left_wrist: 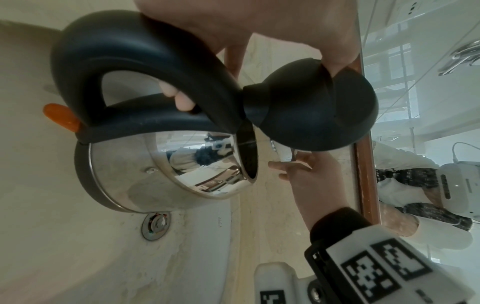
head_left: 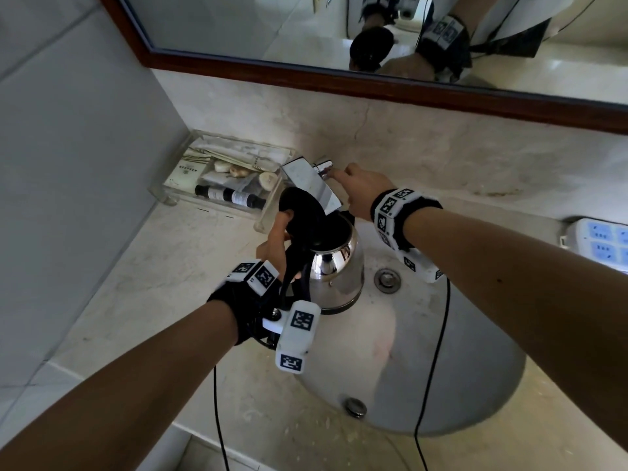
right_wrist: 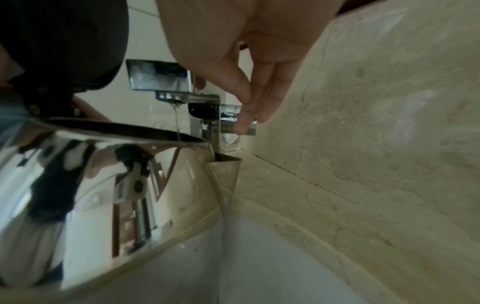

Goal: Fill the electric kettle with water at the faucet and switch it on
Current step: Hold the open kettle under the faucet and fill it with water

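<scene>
The left hand [head_left: 275,241] gripped the black handle [left_wrist: 145,61] of the stainless electric kettle [head_left: 334,277], fingers curled round the handle while the thumb held the black hinged lid [head_left: 300,207] tipped back and open. The kettle hung over the white sink basin [head_left: 475,385], its mouth directly under the chrome faucet spout [head_left: 311,183], and a thin stream of water [right_wrist: 178,121] ran from the spout into the opening just inside the rim. The kettle's pouring lip [right_wrist: 226,164] sat close to the faucet body, with little room between them. An orange switch tab [left_wrist: 62,117] stuck out at the foot of the handle.

The right hand [head_left: 362,188] reached past the kettle to the faucet's side lever [right_wrist: 244,128], its fingers straight and held together, the tips touching the lever; the backsplash [head_left: 441,154] lay right behind it.

Below the kettle, the drain [head_left: 387,279] was uncovered and the basin open toward the near rim. Left of the faucet, a clear amenity tray [head_left: 217,178] stood against the wall corner, its edge near the raised lid. Right of the basin lay a white power strip [head_left: 599,241]. A wood-framed mirror [head_left: 373,39] ran above the faucet.
</scene>
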{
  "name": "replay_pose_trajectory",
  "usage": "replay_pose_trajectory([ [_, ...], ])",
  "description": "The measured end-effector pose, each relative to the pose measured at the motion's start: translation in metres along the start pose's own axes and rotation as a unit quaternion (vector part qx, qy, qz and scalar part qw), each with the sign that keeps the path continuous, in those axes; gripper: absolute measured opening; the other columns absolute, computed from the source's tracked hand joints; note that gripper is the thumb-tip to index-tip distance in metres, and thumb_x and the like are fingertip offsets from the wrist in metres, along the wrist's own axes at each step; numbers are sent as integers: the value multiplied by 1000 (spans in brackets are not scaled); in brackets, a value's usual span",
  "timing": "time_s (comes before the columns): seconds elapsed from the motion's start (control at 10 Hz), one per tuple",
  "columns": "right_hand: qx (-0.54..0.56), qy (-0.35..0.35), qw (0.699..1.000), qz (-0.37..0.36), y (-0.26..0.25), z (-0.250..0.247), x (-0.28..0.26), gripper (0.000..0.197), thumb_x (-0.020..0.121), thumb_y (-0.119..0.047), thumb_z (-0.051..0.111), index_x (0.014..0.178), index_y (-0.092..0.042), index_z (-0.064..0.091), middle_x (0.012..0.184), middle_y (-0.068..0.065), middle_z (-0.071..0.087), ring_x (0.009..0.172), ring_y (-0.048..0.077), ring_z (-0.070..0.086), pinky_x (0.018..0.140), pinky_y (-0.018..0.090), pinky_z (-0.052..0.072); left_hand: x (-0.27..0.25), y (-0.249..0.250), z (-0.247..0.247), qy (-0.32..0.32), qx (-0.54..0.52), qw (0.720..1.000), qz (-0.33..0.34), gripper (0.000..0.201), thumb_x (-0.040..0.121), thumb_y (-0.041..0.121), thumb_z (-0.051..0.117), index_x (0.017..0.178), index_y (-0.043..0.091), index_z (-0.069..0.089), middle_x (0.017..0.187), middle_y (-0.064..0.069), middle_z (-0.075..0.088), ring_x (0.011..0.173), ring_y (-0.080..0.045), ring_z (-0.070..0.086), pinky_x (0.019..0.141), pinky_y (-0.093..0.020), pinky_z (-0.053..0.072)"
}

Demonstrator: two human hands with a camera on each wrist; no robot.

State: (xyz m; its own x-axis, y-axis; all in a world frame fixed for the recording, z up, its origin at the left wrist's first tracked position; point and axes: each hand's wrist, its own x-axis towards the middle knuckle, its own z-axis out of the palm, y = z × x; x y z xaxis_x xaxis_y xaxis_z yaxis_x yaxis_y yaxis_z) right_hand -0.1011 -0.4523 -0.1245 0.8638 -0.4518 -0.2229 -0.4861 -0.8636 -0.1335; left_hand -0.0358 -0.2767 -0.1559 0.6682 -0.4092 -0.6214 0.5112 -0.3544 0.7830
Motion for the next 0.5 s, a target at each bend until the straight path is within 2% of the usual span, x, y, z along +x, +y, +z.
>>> replay_pose_trajectory([
  [0.1,-1,-2,1000,-13,0,-3,-1,67,86,-15,64,145,-17,31,130,18,47,103,37,61,80,39,50,-10,5,0,-9,-11,1000,-9,62,85,58,51,130,15,48,140,-13,49,128,-35,47,99,-46,42],
  [0.2,-12,-6,1000,-22,1,-4,-3,70,86,-22,66,145,-17,29,129,17,49,102,37,62,78,39,50,-6,6,-1,-7,-1,1000,-14,63,85,57,52,132,15,47,140,-13,49,128,-35,47,99,-45,42],
  [0.3,-5,-1,1000,-21,2,-4,-5,72,85,-19,66,146,-17,28,131,16,47,104,36,61,79,40,50,-10,2,-2,6,43,998,54,44,90,48,53,128,28,48,136,-10,52,111,-20,60,86,-23,52],
  [0.4,25,3,999,-22,7,0,-8,73,85,-4,58,148,-18,24,137,13,44,106,34,62,80,41,51,-18,2,-4,8,55,994,94,27,90,38,56,111,50,46,130,-5,57,93,-6,62,70,-18,56],
  [0.5,111,7,993,50,21,9,-12,66,83,3,51,143,-18,31,140,9,45,107,34,62,88,42,53,-27,6,-4,-7,103,987,126,44,83,40,59,123,41,40,132,-8,55,119,-28,56,94,-47,52],
])
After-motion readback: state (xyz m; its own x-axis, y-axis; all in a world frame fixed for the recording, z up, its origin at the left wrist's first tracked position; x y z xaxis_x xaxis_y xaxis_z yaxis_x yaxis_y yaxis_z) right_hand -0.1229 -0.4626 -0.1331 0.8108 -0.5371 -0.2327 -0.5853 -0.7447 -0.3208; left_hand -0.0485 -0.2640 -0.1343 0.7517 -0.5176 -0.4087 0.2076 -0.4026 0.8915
